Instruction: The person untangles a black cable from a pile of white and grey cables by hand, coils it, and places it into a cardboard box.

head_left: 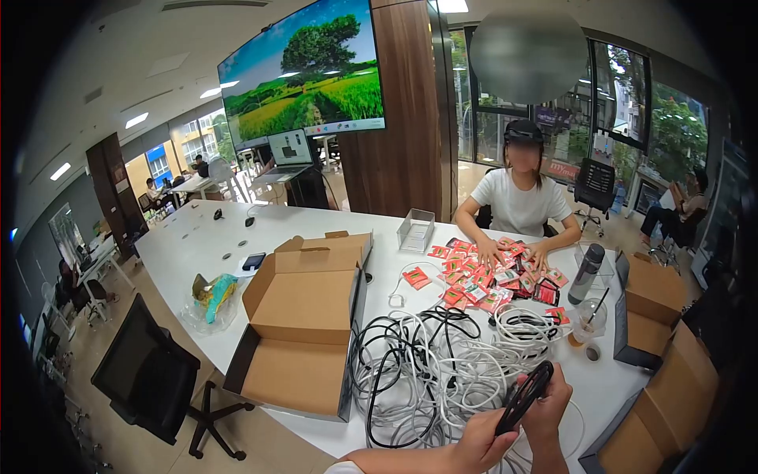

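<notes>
A coiled black cable [524, 400] is held between my two hands at the near edge of the table. My left hand [483, 444] grips its lower end, and my right hand [546, 407] is closed around its right side. Just beyond them lies a large tangle of white and black cables [430, 371]. Behind the tangle is a pile of small red and white packets [482, 276]. Across the table, a person in a white top [521, 197] has both hands spread on these packets.
An open cardboard box [300, 316] lies left of the cables. More open boxes [651, 308] stand at the right. A dark bottle [586, 274], a plastic cup [588, 322], a clear container [416, 231] and a plastic bag [213, 299] are on the table. An office chair [146, 371] stands at the left.
</notes>
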A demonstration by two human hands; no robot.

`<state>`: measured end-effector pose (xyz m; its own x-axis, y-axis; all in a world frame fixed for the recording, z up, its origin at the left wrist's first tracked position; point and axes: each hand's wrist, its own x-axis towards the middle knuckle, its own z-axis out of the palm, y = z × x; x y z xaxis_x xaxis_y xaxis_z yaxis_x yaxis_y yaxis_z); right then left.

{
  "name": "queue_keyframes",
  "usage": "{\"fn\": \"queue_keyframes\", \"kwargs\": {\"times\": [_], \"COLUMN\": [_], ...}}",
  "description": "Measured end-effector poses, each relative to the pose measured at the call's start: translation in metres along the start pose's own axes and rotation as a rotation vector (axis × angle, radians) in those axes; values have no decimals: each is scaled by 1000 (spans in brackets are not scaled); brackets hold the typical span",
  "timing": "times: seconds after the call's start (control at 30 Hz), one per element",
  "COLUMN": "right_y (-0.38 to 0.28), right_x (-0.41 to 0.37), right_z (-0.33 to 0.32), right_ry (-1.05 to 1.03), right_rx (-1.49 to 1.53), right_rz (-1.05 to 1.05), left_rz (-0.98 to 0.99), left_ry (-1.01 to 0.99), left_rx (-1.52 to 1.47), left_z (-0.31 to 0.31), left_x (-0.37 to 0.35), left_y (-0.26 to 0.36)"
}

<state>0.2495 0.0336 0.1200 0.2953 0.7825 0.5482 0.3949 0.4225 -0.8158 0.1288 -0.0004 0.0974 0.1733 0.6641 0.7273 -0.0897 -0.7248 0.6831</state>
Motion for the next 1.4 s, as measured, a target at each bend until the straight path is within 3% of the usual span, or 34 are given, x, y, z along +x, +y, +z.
{"fn": "queue_keyframes", "kwargs": {"times": [0.07,0.1,0.2,0.37,0.5,0.63,0.77,0.87,1.13,1.2,1.23,1.3,1.4], "right_y": [6,8,8,5,14,8,11,17,32,36,39,40,40], "right_x": [2,3,5,10,10,9,4,9,16,15,15,15,13], "right_z": [-4,-5,-5,-7,-11,-16,-14,-21,-24,-25,-25,-23,-21], "right_ry": [-20,-31,-45,-171,-290,-265,-188,-175,-265,-269,-308,-299,-332], "right_rx": [-104,-155,-169,9,452,334,214,51,24,29,41,46,76], "right_rz": [-10,-14,11,90,219,76,90,-39,54,35,65,62,63], "left_rz": [-11,67,-84,-210,-315,-367,-426,-386,-627,-453,-437,-522,-559], "left_ry": [-69,-9,-139,-157,-122,-8,14,-21,126,52,152,163,143], "left_rx": [13,-30,-101,-235,-332,-562,-617,-676,-504,-613,-504,-670,-616], "left_z": [4,12,3,-13,-29,-33,-32,-26,-36,-30,-35,-40,-26], "left_x": [-4,2,-4,20,33,35,40,43,33,43,36,39,50], "left_y": [-7,-3,-7,3,13,-5,-1,-7,-30,-32,-40,-36,-12]}}
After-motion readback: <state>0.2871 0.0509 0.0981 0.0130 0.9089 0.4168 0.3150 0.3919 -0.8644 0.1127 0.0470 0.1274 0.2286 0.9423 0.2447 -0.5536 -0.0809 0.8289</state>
